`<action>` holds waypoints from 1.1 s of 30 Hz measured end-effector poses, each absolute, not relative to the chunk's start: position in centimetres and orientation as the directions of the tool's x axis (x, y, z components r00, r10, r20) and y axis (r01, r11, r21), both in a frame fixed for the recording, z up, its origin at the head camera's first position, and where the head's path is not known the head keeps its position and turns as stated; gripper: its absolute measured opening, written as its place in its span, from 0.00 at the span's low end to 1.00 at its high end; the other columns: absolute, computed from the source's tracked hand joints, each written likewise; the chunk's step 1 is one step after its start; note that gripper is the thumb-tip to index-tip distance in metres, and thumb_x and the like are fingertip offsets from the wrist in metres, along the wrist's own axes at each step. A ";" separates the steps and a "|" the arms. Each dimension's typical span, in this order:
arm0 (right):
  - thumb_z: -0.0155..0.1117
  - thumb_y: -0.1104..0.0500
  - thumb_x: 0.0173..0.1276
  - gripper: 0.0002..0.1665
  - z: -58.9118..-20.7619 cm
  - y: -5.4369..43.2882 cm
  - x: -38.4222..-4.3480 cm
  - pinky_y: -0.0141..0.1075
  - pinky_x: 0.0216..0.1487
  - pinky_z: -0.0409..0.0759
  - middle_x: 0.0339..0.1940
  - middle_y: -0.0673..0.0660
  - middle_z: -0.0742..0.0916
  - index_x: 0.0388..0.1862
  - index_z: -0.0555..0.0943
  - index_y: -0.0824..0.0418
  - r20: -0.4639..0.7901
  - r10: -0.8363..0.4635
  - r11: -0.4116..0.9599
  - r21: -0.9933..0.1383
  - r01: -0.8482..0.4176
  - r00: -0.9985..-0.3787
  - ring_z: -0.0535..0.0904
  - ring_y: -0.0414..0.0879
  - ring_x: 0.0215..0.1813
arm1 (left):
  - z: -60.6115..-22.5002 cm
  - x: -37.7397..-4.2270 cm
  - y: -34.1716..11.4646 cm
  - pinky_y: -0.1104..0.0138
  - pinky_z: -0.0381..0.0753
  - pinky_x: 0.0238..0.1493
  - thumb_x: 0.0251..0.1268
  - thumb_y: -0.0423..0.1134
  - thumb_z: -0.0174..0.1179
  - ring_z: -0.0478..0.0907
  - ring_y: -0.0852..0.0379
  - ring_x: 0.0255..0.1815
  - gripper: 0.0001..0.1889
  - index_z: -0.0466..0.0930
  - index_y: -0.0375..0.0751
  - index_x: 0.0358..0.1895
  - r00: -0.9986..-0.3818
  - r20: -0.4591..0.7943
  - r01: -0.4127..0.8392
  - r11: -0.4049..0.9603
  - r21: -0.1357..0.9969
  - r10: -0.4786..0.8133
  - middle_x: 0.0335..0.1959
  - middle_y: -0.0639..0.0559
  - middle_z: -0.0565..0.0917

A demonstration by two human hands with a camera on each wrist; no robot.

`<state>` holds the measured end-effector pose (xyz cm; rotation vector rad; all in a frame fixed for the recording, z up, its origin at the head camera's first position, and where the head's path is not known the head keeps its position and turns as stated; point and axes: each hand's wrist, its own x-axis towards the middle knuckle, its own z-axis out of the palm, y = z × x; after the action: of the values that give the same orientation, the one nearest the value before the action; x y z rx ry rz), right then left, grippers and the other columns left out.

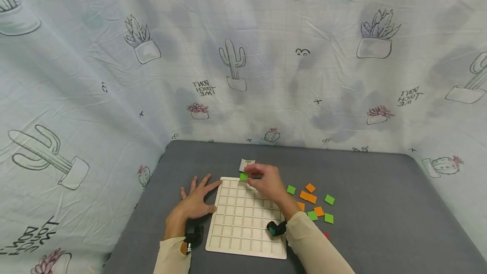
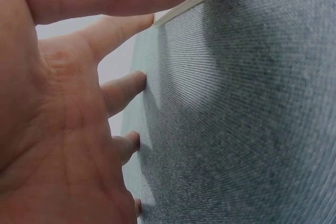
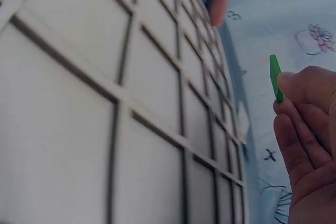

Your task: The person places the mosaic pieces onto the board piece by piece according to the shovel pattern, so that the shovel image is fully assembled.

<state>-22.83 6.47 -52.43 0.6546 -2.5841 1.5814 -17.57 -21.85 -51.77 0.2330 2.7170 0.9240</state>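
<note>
A pale wooden grid board (image 1: 236,222) lies on the grey table, its square cells bare where they show. My right hand (image 1: 266,181) pinches a green square tile (image 1: 243,176) between thumb and fingers over the board's far edge. In the right wrist view the green tile (image 3: 275,78) stands edge-on, held above the board's surface. My left hand (image 1: 195,201) rests beside the board's left edge with fingers spread, the thumb and index fingertips at the rim. The left wrist view shows that palm (image 2: 63,119) and fingertips against the grey cloth.
Right of the board lie loose green tiles (image 1: 329,199) and orange tiles (image 1: 310,188), several of each. A red tile (image 1: 326,235) is partly hidden by the right sleeve. Behind the board sits a small printed card (image 1: 245,164). A patterned curtain (image 1: 266,75) hangs around the table.
</note>
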 end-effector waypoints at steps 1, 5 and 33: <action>0.78 0.68 0.69 0.18 -52.6 6.3 -22.8 0.42 0.56 0.92 0.54 0.58 0.94 0.58 0.91 0.63 0.239 -0.332 0.396 -0.843 -0.365 -0.913 0.93 0.55 0.55 | -51.8 -17.6 -21.8 0.14 0.27 0.73 0.59 0.36 0.78 0.34 0.18 0.89 0.46 0.72 0.54 0.84 -0.953 -0.195 0.067 0.785 0.616 0.234 0.91 0.35 0.54; 0.76 0.69 0.70 0.17 -53.4 6.0 -22.7 0.39 0.55 0.91 0.53 0.60 0.94 0.57 0.91 0.64 0.217 -0.335 0.398 -0.849 -0.347 -0.917 0.93 0.57 0.54 | -51.9 -17.5 -21.8 0.14 0.26 0.73 0.59 0.35 0.78 0.34 0.18 0.89 0.46 0.72 0.54 0.84 -0.952 -0.193 0.069 0.781 0.621 0.238 0.91 0.35 0.54; 0.75 0.70 0.70 0.18 -54.2 5.1 -22.4 0.40 0.52 0.92 0.55 0.61 0.94 0.58 0.91 0.66 0.240 -0.416 0.486 -0.757 -0.437 -0.877 0.93 0.53 0.52 | -51.9 -17.5 -22.0 0.14 0.27 0.73 0.59 0.36 0.77 0.34 0.18 0.89 0.46 0.72 0.54 0.84 -0.952 -0.187 0.078 0.785 0.615 0.241 0.91 0.35 0.54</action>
<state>-22.43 5.09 -54.20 0.7722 -2.6873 1.3792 -17.55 -22.02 -51.91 0.2478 2.7206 0.9213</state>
